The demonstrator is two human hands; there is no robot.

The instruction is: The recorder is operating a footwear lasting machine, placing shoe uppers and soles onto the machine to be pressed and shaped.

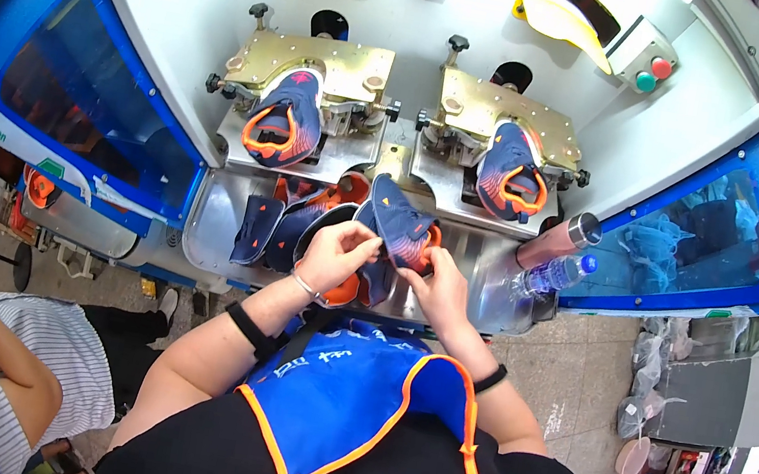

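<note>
A navy shoe upper point(401, 225) with an orange collar is held in front of me over the metal tray. My left hand point(337, 255) pinches its left edge with thumb and fingers. On the other side, my right hand point(440, 291) is closed on the edge near the orange collar. Several more navy and orange uppers point(258, 230) lie in the tray to the left of and under my left hand. Farther off, one upper point(284, 123) sits on the machine's left station and another upper point(514, 174) on its right station.
Brass-coloured clamp plates point(337, 67) top both stations. A pink flask point(560, 241) and a clear bottle point(556, 274) with a blue cap stand right of my right hand. Blue-framed windows point(94, 98) flank the machine. A person in a striped shirt point(52, 364) is at lower left.
</note>
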